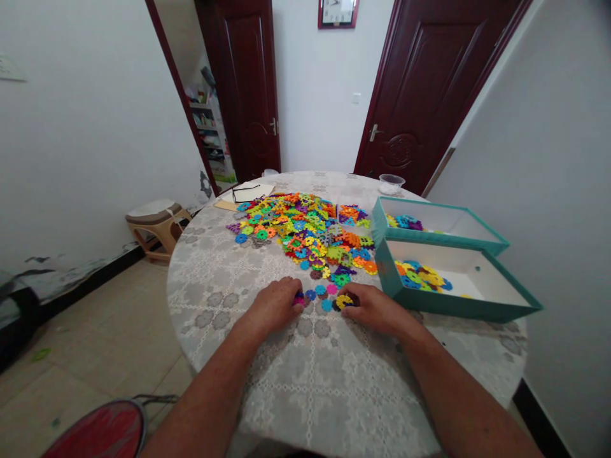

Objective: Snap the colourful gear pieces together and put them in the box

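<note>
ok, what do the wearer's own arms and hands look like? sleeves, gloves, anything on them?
Left hand and right hand: no gloves. Left forearm and right forearm: uncovered as far as the picture shows, no sleeve, watch, bracelet or cable visible. Too small to rule out rings.

Clock [338, 10] cropped above, red seat [102, 434] cropped below, shelf items [204, 121] indistinct

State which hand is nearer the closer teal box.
Right: the right hand is just off the left end of the closer teal box, while the left hand is farther left, across the loose pieces.
</note>
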`<state>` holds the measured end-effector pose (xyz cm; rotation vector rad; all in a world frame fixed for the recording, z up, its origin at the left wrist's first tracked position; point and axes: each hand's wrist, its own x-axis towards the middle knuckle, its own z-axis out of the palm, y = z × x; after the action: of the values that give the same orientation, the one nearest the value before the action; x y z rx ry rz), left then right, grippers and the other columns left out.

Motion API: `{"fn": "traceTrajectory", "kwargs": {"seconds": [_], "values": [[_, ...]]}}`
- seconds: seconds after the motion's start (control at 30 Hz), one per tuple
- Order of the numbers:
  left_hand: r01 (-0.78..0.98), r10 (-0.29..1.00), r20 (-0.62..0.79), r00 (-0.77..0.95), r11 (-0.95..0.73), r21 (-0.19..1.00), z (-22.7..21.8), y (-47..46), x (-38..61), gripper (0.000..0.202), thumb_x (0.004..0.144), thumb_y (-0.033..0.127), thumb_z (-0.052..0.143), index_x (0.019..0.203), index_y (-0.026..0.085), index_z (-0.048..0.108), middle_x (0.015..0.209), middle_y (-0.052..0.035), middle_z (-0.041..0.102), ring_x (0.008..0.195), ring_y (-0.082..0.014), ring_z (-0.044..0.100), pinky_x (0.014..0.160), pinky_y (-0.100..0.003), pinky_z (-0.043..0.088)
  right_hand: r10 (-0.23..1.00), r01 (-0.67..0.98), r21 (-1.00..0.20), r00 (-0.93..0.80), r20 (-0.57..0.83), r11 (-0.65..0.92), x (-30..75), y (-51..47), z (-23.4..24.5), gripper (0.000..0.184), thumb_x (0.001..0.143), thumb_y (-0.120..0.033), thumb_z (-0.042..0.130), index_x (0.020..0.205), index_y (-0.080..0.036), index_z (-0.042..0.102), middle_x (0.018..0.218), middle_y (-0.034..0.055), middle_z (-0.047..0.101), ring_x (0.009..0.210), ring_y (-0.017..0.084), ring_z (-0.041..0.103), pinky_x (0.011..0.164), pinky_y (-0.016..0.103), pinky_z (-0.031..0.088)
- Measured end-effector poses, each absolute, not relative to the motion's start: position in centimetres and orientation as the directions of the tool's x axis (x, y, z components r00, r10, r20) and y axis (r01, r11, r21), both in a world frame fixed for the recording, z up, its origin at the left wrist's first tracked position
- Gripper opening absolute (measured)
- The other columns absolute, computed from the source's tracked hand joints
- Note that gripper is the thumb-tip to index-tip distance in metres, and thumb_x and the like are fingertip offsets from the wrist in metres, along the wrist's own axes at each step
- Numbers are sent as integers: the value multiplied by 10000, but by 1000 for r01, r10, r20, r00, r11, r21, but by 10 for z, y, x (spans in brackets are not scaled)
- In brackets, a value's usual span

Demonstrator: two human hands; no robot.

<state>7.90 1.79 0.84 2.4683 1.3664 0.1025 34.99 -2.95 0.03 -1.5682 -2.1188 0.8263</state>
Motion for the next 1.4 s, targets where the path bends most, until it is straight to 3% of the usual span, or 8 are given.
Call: {"fn": "traceTrajectory", "kwargs": {"seconds": [0.2,0.4,0.53,0.63,0.77,0.9,1.2,1.4], "values": [[825,836,-127,534,-483,292,13,9,85,209,970,334,526,1020,229,699,1123,-123,677,972,-280,668,828,-357,481,964,792,-577,-266,-26,203,338,-32,-5,117,887,-248,678,991,-194,682,999,69,730,874,217,629,740,285,394],[822,854,-76,514,-465,328,7,1,82,214,979,264,527,1040,225,729,1284,-149,662,1130,-302,660,938,-378,488,958,779,-583,-287,-4,231,337,-33,-3,102,866,-192,679,954,-193,629,980,60,699,878,211,611,738,281,391],[809,865,-20,501,-461,365,-3,0,80,199,981,232,539,1029,237,731,1173,-117,703,1176,-291,648,969,-371,484,930,712,-618,-355,94,334,329,-35,-6,88,887,-134,614,933,-207,627,940,32,697,881,199,618,767,279,412],[771,864,61,499,-475,425,-11,0,84,162,967,232,566,981,223,727,1098,-106,716,1172,-290,642,980,-377,478,919,655,-654,-351,180,379,319,-36,-11,216,909,-132,606,1094,-221,672,1080,50,731,1019,220,650,888,308,454],[590,822,158,547,-512,624,-14,-1,92,165,951,248,591,1073,225,700,1006,-57,736,1005,-234,674,914,-343,488,893,549,-713,-362,267,435,308,-35,-15,424,913,-148,652,1323,-254,639,1258,55,718,1149,221,654,988,327,471],[505,838,195,510,-475,721,-17,0,92,149,921,286,633,1052,217,645,870,-5,697,792,-180,650,740,-289,472,892,509,-745,-363,269,431,308,-31,-18,248,938,-216,685,1179,-252,730,1130,30,749,1071,201,676,955,311,487],[470,741,225,633,-599,648,-26,8,87,179,931,391,662,906,214,658,755,21,671,661,-143,581,625,-250,414,902,434,-824,-385,196,365,312,-30,-16,158,938,-259,691,1079,-243,760,1026,-6,767,951,164,689,857,262,494],[464,720,395,570,-679,569,-22,12,77,269,921,475,709,990,221,655,893,-19,696,818,-195,660,751,-299,516,850,565,-645,-237,471,515,316,-33,7,119,941,-186,642,1022,-222,723,994,24,737,934,172,672,859,284,496]]}}
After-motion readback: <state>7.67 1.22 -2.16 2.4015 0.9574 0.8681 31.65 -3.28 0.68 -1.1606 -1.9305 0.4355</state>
